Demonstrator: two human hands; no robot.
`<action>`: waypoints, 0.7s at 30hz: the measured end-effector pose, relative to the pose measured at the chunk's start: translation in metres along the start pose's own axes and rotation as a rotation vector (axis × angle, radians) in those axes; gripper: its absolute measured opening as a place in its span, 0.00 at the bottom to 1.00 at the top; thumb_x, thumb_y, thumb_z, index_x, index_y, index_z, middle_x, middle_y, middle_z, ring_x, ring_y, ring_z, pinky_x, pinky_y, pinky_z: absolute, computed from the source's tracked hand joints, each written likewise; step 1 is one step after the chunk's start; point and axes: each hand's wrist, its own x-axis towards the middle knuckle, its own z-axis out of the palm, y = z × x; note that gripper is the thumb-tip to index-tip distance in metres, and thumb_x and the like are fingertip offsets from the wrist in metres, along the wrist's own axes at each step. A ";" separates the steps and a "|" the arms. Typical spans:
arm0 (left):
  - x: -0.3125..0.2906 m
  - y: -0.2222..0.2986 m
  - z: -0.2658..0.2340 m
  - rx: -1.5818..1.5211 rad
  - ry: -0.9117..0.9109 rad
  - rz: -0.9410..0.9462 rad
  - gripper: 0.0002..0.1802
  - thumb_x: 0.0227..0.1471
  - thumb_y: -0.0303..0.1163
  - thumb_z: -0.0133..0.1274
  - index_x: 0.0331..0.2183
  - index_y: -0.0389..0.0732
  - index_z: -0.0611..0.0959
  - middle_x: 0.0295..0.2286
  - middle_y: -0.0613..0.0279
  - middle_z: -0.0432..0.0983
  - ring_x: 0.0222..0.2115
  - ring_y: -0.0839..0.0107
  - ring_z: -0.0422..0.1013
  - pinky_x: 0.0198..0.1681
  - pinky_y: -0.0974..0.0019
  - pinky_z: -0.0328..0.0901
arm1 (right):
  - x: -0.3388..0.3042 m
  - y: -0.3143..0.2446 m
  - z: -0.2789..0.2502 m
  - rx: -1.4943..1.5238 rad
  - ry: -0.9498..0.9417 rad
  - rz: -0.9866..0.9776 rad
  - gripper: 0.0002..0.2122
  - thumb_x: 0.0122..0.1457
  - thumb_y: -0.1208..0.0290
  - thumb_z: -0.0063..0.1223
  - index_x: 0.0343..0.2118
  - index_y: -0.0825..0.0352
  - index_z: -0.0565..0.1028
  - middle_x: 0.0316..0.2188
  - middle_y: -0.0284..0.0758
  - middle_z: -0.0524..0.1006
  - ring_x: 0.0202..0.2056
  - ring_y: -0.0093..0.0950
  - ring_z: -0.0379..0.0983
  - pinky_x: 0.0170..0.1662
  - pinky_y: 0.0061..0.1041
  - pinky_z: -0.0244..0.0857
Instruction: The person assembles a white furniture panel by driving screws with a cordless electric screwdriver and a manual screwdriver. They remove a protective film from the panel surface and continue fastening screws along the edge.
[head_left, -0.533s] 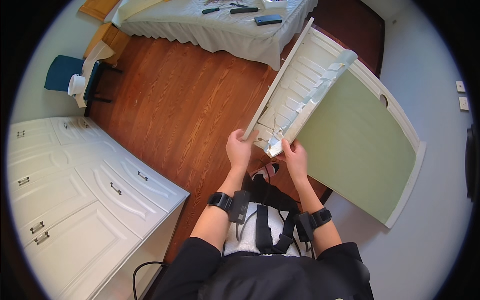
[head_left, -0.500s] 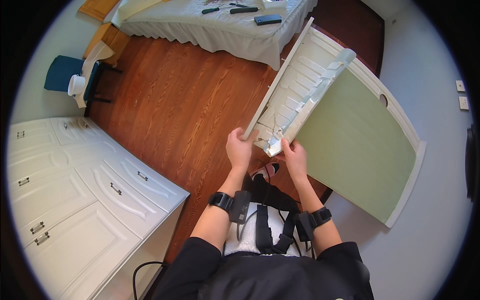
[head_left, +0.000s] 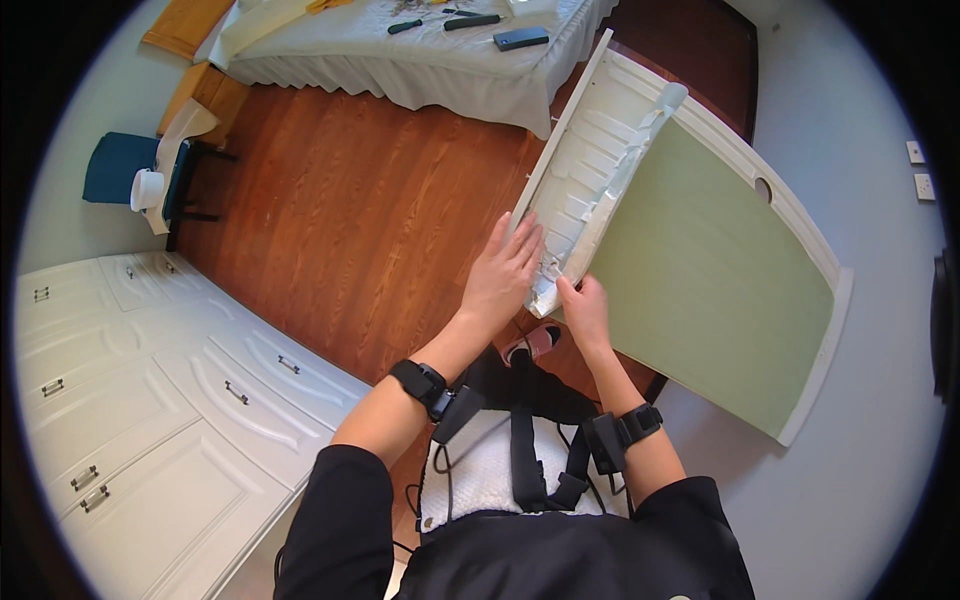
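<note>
While left hand (head_left: pixel 503 275) flattens on white door (head_left: pixel 590 190); right hand (head_left: pixel 585 310) grips edge

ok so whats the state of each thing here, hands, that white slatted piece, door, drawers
left hand: open, flat on the white slatted panel
right hand: gripping the panel's lower end
white slatted panel: tilted, leaning against the door
green door: open, its round handle hole empty
white drawers: all shut
bed: covered with a white sheet, small tools lying on top
</note>
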 end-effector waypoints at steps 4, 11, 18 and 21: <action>-0.010 0.005 0.007 0.126 -0.038 0.011 0.25 0.49 0.31 0.46 0.47 0.28 0.77 0.52 0.49 0.69 0.58 0.58 0.58 0.66 0.52 0.44 | 0.005 0.006 0.000 0.051 0.028 -0.035 0.15 0.52 0.67 0.50 0.35 0.77 0.74 0.28 0.47 0.78 0.30 0.39 0.76 0.38 0.34 0.67; -0.004 0.013 -0.006 0.369 -0.222 -0.006 0.25 0.50 0.32 0.45 0.46 0.25 0.76 0.52 0.44 0.68 0.58 0.55 0.58 0.65 0.54 0.45 | 0.014 0.006 0.001 0.347 -0.109 0.300 0.11 0.53 0.69 0.53 0.33 0.72 0.76 0.30 0.35 0.78 0.31 0.23 0.75 0.36 0.22 0.69; 0.002 -0.014 -0.010 0.082 -0.108 0.188 0.27 0.50 0.31 0.45 0.51 0.27 0.72 0.54 0.47 0.66 0.60 0.58 0.56 0.65 0.58 0.45 | 0.011 0.015 -0.009 0.706 -0.237 0.395 0.13 0.54 0.70 0.55 0.41 0.71 0.76 0.35 0.33 0.79 0.35 0.24 0.76 0.42 0.23 0.70; -0.004 -0.014 -0.006 0.143 -0.153 0.157 0.28 0.49 0.31 0.44 0.51 0.26 0.72 0.54 0.46 0.65 0.59 0.59 0.58 0.66 0.61 0.46 | 0.014 0.019 -0.012 0.692 -0.286 0.385 0.14 0.55 0.70 0.56 0.43 0.72 0.75 0.39 0.36 0.78 0.38 0.26 0.76 0.45 0.25 0.70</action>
